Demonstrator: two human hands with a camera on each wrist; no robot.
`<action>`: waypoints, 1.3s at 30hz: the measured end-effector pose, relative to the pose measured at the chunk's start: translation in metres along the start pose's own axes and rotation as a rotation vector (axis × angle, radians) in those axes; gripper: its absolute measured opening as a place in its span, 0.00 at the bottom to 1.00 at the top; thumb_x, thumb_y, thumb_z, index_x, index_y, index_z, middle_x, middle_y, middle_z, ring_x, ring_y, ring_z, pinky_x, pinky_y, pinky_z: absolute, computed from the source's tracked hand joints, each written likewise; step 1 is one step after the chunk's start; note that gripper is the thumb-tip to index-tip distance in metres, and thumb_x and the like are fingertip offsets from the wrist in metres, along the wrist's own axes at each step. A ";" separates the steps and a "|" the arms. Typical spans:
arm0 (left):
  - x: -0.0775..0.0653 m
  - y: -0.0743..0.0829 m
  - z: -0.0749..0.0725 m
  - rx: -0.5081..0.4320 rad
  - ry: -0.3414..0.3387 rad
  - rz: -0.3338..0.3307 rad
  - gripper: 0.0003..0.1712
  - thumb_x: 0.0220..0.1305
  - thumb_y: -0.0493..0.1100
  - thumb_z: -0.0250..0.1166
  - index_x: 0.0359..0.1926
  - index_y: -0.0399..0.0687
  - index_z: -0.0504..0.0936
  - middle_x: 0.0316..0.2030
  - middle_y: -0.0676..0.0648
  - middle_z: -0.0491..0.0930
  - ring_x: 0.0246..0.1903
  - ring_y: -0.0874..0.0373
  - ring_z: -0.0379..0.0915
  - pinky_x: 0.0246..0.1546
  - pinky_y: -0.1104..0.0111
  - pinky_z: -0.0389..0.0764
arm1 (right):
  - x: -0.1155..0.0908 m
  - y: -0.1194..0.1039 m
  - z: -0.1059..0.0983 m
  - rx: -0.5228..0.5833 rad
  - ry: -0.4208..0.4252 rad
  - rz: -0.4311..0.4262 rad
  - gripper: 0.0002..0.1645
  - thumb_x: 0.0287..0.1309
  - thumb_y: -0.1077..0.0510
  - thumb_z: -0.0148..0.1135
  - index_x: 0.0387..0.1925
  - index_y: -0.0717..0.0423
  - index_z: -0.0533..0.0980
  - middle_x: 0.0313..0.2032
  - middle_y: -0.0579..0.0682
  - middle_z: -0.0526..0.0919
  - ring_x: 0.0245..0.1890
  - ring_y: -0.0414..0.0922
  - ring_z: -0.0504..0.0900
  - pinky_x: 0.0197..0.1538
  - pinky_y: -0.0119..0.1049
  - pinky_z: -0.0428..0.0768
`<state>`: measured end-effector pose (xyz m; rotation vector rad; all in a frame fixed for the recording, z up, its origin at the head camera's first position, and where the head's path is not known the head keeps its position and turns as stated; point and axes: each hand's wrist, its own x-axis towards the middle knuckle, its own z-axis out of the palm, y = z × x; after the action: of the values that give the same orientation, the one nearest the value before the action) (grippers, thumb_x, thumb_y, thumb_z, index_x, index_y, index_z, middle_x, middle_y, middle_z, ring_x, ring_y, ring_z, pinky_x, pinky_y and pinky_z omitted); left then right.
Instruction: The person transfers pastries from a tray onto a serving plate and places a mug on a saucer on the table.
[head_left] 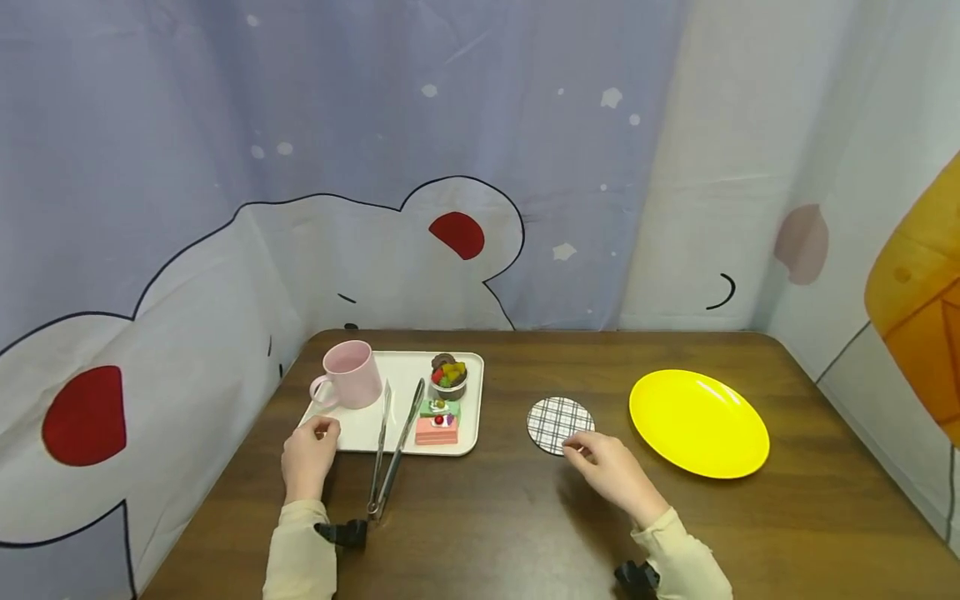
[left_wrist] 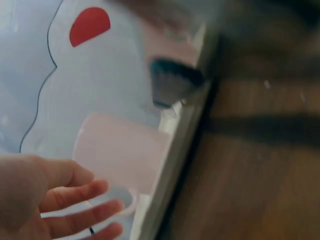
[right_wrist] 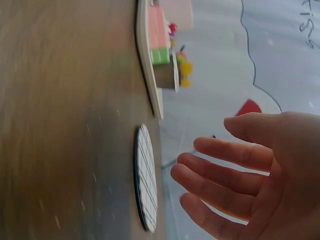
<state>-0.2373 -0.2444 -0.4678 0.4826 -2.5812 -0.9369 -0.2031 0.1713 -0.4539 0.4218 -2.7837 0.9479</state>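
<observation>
both half-spread and empty, my left hand [head_left: 307, 458] is beside the tray [head_left: 401, 368], my right hand [head_left: 611, 471] by the coaster [head_left: 557, 418] right of the tray.

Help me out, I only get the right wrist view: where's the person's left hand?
Observer: The left hand is at the near left corner of the tray.
Operator: I can see the checked coaster. Anything out to the right of it?
Observer: Yes, a yellow plate lies on the table there.
Operator: Does anything stick out past the tray's near edge?
Observer: Yes, the metal tongs: their joined end reaches beyond that edge, toward the person.
</observation>
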 end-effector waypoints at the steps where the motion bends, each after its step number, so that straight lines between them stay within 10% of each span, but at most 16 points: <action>1: 0.000 -0.003 0.000 0.007 -0.007 -0.018 0.17 0.64 0.45 0.54 0.43 0.39 0.83 0.46 0.31 0.81 0.47 0.33 0.76 0.45 0.42 0.70 | 0.001 -0.002 0.003 -0.001 -0.003 -0.015 0.07 0.60 0.59 0.62 0.37 0.57 0.83 0.36 0.48 0.88 0.32 0.43 0.85 0.38 0.36 0.81; 9: -0.002 -0.014 0.000 0.048 -0.120 -0.130 0.25 0.64 0.48 0.56 0.56 0.37 0.73 0.63 0.26 0.62 0.59 0.25 0.57 0.54 0.35 0.57 | 0.006 -0.022 0.030 0.000 -0.043 -0.146 0.07 0.61 0.59 0.61 0.37 0.57 0.82 0.33 0.47 0.87 0.31 0.41 0.83 0.38 0.32 0.79; 18: -0.001 -0.020 0.005 0.065 -0.177 -0.130 0.28 0.67 0.51 0.54 0.62 0.39 0.69 0.63 0.25 0.61 0.60 0.24 0.55 0.56 0.34 0.55 | 0.019 -0.051 0.055 0.026 -0.176 -0.231 0.17 0.62 0.60 0.59 0.52 0.60 0.76 0.33 0.49 0.85 0.34 0.42 0.83 0.39 0.36 0.79; 32: -0.001 -0.025 0.003 0.019 -0.157 -0.137 0.28 0.68 0.49 0.53 0.63 0.36 0.67 0.67 0.24 0.50 0.63 0.27 0.54 0.62 0.37 0.55 | 0.055 -0.119 0.104 -0.071 -0.324 -0.319 0.29 0.66 0.49 0.56 0.67 0.49 0.66 0.59 0.53 0.79 0.58 0.47 0.79 0.58 0.41 0.78; 39: -0.002 -0.029 0.003 0.039 -0.157 -0.141 0.28 0.66 0.47 0.55 0.61 0.31 0.68 0.65 0.25 0.54 0.62 0.27 0.55 0.63 0.38 0.56 | 0.067 -0.153 0.123 -0.218 -0.430 -0.331 0.33 0.65 0.39 0.54 0.70 0.34 0.62 0.35 0.51 0.80 0.26 0.41 0.76 0.27 0.30 0.71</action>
<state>-0.2309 -0.2626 -0.4892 0.6320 -2.7401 -1.0095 -0.2268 -0.0347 -0.4462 1.1224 -2.9942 0.5194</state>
